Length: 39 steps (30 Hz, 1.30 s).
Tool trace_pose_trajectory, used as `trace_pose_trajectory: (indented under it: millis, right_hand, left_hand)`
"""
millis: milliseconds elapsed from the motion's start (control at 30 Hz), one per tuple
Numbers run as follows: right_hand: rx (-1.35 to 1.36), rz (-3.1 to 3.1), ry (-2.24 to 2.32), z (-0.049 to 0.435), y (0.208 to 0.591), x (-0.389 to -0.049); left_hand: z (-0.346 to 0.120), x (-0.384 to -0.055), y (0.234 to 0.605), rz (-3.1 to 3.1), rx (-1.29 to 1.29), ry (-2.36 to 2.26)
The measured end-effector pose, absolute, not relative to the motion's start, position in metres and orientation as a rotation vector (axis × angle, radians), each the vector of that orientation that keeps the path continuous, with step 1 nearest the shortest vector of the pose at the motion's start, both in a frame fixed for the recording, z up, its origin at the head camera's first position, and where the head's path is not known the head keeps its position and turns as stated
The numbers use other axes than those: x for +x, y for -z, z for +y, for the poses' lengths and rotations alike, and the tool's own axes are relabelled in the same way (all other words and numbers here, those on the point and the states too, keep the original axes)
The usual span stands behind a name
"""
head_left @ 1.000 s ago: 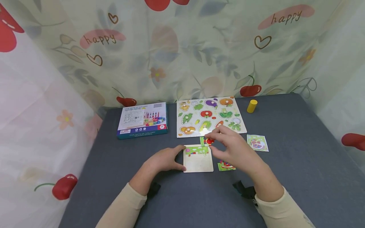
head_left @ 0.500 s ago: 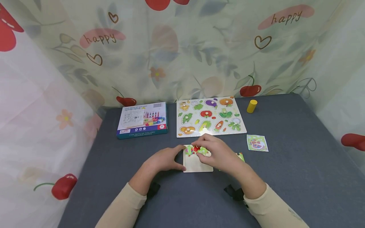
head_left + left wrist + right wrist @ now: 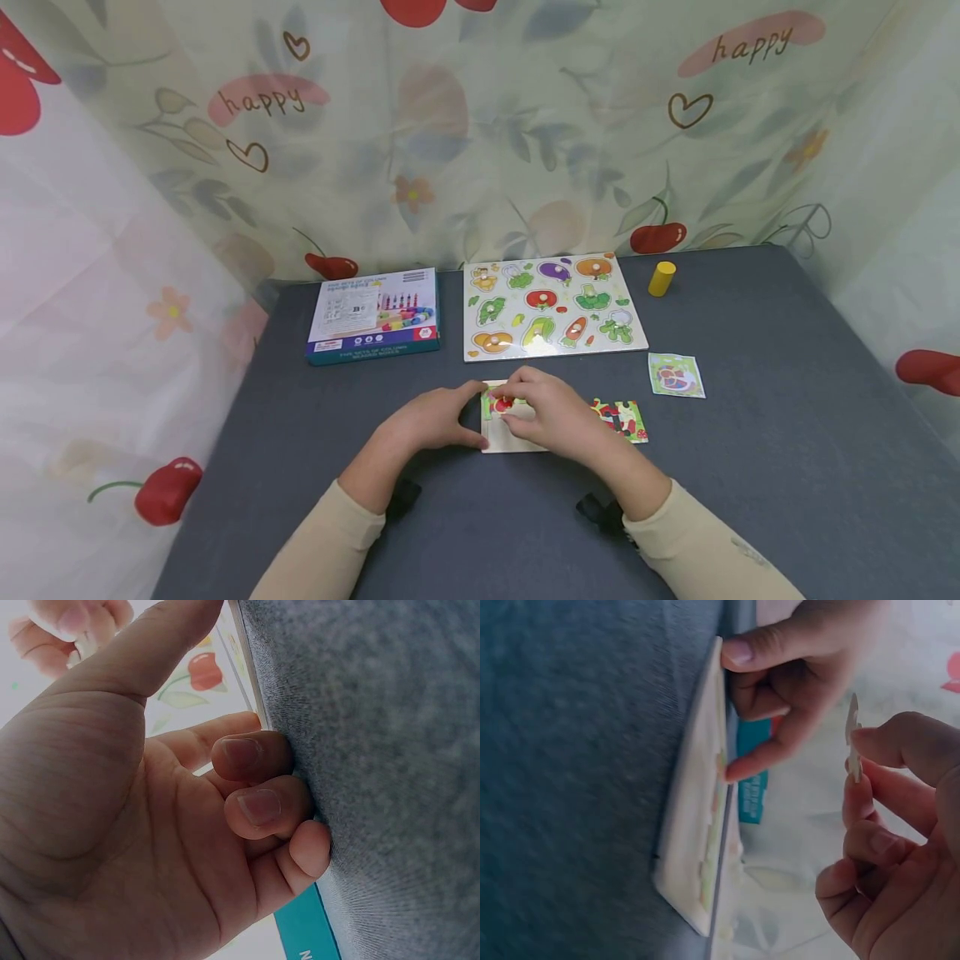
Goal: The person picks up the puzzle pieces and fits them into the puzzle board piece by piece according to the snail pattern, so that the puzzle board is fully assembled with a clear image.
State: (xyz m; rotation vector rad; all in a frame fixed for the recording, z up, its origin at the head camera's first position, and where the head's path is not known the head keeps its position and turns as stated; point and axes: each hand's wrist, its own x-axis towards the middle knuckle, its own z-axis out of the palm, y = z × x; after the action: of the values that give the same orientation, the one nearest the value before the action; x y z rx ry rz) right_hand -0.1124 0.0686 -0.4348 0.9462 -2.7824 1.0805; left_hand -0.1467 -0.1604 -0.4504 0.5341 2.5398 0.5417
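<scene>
My left hand (image 3: 431,423) steadies the left edge of a small square wooden puzzle tray (image 3: 508,438), its thumb and index finger at the two left corners. A row of green printed pieces lies along the tray's far side. My right hand (image 3: 558,418) is over the tray, pinching a jigsaw piece (image 3: 502,406) with a red picture between thumb and index finger. In the right wrist view this thin piece (image 3: 853,735) is held edge-on, above the tray (image 3: 684,832). Several loose jigsaw pieces (image 3: 628,419) lie right of the tray, partly behind my right hand.
Behind the tray lies a vegetable peg puzzle board (image 3: 555,308). A flat toy box (image 3: 375,317) is at the back left. A yellow cylinder (image 3: 662,279) stands at the back right, with a small picture card (image 3: 677,375) nearer. A printed curtain (image 3: 480,133) backs the table.
My right hand has carried the red-printed piece leftward from beyond the tray's far right to over its left part, uncovering the loose pieces. My left hand has stayed at the tray.
</scene>
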Motion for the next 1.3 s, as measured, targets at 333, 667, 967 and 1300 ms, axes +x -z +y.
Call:
trace_pose_trajectory:
  millis: [333, 667, 967, 1300]
  right_hand:
    - [0.871, -2.806, -1.118, 0.065, 0.451, -0.117]
    - [0.819, -2.871, -1.179, 0.065, 0.466, -0.124]
    - [0.793, -2.911, -1.067, 0.064, 0.479, -0.128]
    - [0.741, -2.941, -1.022, 0.062, 0.48, -0.127]
  left_hand:
    - [-0.161, -0.147, 0.45, 2.539, 0.544, -0.527]
    - [-0.16, -0.146, 0.448, 2.531, 0.536, -0.529]
    - [-0.16, -0.146, 0.448, 2.528, 0.52, -0.539]
    - [-0.159, -0.145, 0.446, 2.53, 0.534, -0.533]
